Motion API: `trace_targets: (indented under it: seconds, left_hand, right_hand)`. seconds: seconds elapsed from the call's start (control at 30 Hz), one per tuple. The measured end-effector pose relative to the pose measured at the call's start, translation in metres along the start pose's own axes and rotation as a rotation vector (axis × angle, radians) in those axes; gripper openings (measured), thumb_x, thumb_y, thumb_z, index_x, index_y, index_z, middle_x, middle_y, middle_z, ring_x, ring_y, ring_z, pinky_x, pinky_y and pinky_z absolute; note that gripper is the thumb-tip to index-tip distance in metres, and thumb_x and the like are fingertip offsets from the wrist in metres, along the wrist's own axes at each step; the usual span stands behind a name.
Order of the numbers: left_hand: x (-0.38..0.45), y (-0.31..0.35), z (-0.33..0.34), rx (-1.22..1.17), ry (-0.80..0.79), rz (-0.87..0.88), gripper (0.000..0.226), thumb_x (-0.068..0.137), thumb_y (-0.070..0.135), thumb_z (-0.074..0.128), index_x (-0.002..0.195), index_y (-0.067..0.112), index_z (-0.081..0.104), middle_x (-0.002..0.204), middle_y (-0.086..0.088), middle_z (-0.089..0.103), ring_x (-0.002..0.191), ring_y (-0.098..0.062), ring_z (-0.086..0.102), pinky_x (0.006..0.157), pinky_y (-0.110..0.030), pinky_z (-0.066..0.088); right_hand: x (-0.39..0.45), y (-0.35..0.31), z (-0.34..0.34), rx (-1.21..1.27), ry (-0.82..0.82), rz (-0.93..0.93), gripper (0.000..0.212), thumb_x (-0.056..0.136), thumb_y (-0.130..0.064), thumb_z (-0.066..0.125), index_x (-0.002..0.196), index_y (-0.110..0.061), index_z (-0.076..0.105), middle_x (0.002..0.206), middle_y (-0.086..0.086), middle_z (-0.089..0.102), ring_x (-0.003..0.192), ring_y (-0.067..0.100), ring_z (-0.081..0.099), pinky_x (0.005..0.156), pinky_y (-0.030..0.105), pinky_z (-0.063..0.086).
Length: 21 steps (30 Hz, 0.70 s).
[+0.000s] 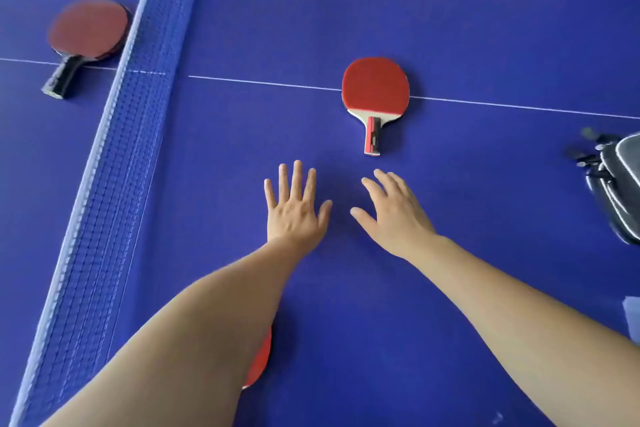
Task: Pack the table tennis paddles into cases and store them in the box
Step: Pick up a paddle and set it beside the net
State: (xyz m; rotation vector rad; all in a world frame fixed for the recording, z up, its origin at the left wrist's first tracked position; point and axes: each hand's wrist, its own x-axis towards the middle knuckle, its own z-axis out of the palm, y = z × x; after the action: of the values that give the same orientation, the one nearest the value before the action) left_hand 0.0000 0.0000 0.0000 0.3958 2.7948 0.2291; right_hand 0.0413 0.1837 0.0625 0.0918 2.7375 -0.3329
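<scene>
A red paddle [375, 88] with a short red-and-black handle lies flat on the blue table [450, 28], handle pointing toward me. My left hand [294, 208] is open, fingers spread, just below and left of that handle. My right hand [394, 211] is open too, right below the handle, not touching it. Beyond the net at the far left lies a red paddle [88, 29] with a black handle. Under my left forearm a third red paddle [260, 362] shows only as a sliver. A grey-and-black case [620, 184] sits at the right edge.
The blue net [114, 135] runs diagonally from the top middle down to the bottom left. A white centre line [263, 82] crosses the table. A pale object [632, 315] peeks in at the right edge, below the case.
</scene>
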Motion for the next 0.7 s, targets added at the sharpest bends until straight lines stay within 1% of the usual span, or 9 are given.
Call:
trace_targets:
  seconds: [0.07,0.17,0.23,0.3,0.4,0.5,0.57,0.63,0.7]
  left_hand:
    - [0.013,-0.003,0.005,0.017,-0.015,-0.037,0.071,0.098,0.060,0.012,0.158,0.024,0.002,0.165,-0.003,-0.011,0.150,-0.027,-0.021,0.118,-0.059,-0.009]
    - [0.021,-0.005,0.017,0.012,0.012,-0.035,0.070,0.097,0.060,0.010,0.157,0.026,-0.001,0.165,-0.003,-0.012,0.150,-0.026,-0.020,0.117,-0.060,-0.009]
    - [0.024,-0.005,0.019,-0.010,0.017,-0.027,0.070,0.097,0.059,0.013,0.157,0.026,0.001,0.166,-0.004,-0.009,0.150,-0.026,-0.019,0.117,-0.061,-0.009]
    - [0.026,-0.006,0.019,-0.023,0.010,-0.026,0.070,0.097,0.058,0.016,0.157,0.026,0.003,0.166,-0.004,-0.008,0.150,-0.026,-0.020,0.117,-0.061,-0.009]
    - [0.026,-0.005,0.019,-0.040,-0.003,-0.017,0.070,0.097,0.058,0.016,0.157,0.026,0.000,0.165,-0.004,-0.011,0.149,-0.026,-0.022,0.117,-0.061,-0.010]
    - [0.027,-0.007,0.019,-0.043,0.004,-0.019,0.070,0.097,0.057,0.017,0.157,0.026,0.001,0.165,-0.004,-0.010,0.150,-0.027,-0.021,0.117,-0.061,-0.009]
    - [0.028,-0.008,0.020,-0.051,0.005,-0.018,0.069,0.097,0.056,0.017,0.157,0.025,0.001,0.165,-0.004,-0.010,0.150,-0.027,-0.020,0.117,-0.061,-0.010]
    - [0.028,-0.008,0.021,-0.068,0.013,-0.011,0.069,0.098,0.055,0.018,0.157,0.025,0.002,0.165,-0.004,-0.009,0.150,-0.027,-0.020,0.117,-0.060,-0.010]
    - [0.028,-0.009,0.021,-0.077,0.022,-0.005,0.068,0.098,0.054,0.020,0.158,0.025,0.005,0.166,-0.005,-0.008,0.150,-0.028,-0.018,0.117,-0.061,-0.009]
  right_hand:
    - [0.029,0.001,-0.002,0.001,0.107,0.004,0.068,0.097,-0.054,0.044,0.149,-0.013,0.032,0.158,0.010,0.025,0.144,0.029,0.021,0.117,0.041,0.022]
    - [0.075,0.003,-0.002,-0.053,0.280,0.027,0.065,0.093,-0.054,0.051,0.139,-0.008,0.045,0.140,0.011,0.047,0.124,0.031,0.042,0.104,0.041,0.037]
    - [0.099,0.001,0.003,-0.061,0.362,0.103,0.069,0.091,-0.057,0.052,0.140,-0.009,0.044,0.128,0.012,0.051,0.113,0.032,0.047,0.095,0.041,0.042]
    - [0.118,-0.005,0.003,-0.048,0.411,0.223,0.075,0.088,-0.061,0.054,0.141,-0.010,0.040,0.122,0.012,0.050,0.109,0.032,0.048,0.090,0.041,0.043]
    - [0.138,-0.012,0.005,0.070,0.403,0.522,0.094,0.081,-0.070,0.056,0.144,-0.004,0.031,0.130,0.014,0.046,0.115,0.033,0.046,0.093,0.042,0.043]
    - [0.151,-0.012,0.011,0.152,0.313,0.760,0.111,0.078,-0.078,0.052,0.148,0.003,0.020,0.138,0.016,0.040,0.123,0.034,0.043,0.098,0.043,0.040]
    - [0.158,-0.012,0.012,0.163,0.280,0.818,0.105,0.079,-0.078,0.049,0.144,0.001,0.028,0.137,0.016,0.040,0.123,0.033,0.043,0.098,0.044,0.040]
    - [0.166,-0.013,0.009,0.210,0.294,0.830,0.089,0.082,-0.074,0.050,0.135,-0.002,0.038,0.134,0.016,0.042,0.122,0.034,0.044,0.096,0.044,0.040]
    - [0.173,-0.014,0.006,0.293,0.304,0.850,0.077,0.086,-0.067,0.053,0.131,-0.005,0.040,0.134,0.015,0.043,0.123,0.034,0.044,0.096,0.046,0.041]
